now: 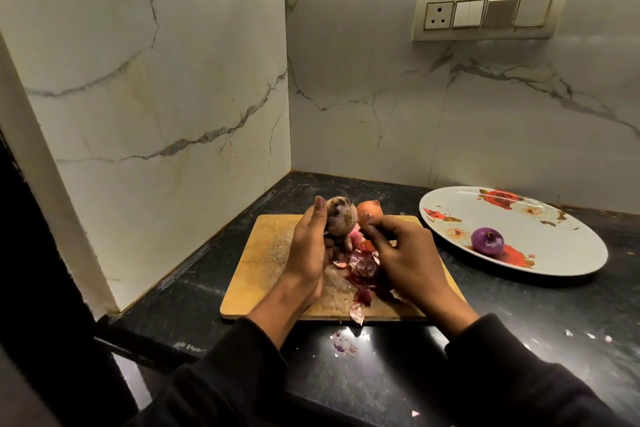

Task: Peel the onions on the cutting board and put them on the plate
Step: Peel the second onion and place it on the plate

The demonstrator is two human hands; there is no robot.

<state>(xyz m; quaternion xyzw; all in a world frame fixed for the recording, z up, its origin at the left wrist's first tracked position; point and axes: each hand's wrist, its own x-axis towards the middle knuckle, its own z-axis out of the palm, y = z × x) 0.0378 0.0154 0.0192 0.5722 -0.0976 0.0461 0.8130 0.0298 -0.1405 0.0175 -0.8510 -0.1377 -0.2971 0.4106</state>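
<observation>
My left hand [308,253] grips a partly peeled onion [341,218] above the wooden cutting board [263,253], root end up. My right hand [405,253] hovers beside it with its fingertips pinched together near the onion; whether a bit of skin is between them I cannot tell. An unpeeled orange-brown onion [370,211] sits at the board's far edge. A heap of red onion skins [363,267] lies on the board under my hands. One peeled purple onion [487,240] rests on the white flowered plate [554,253] to the right.
The board and plate stand on a dark stone counter [519,315] in a corner of marble walls. Skin scraps [343,345] lie on the counter in front of the board. A switch panel [490,12] is on the back wall.
</observation>
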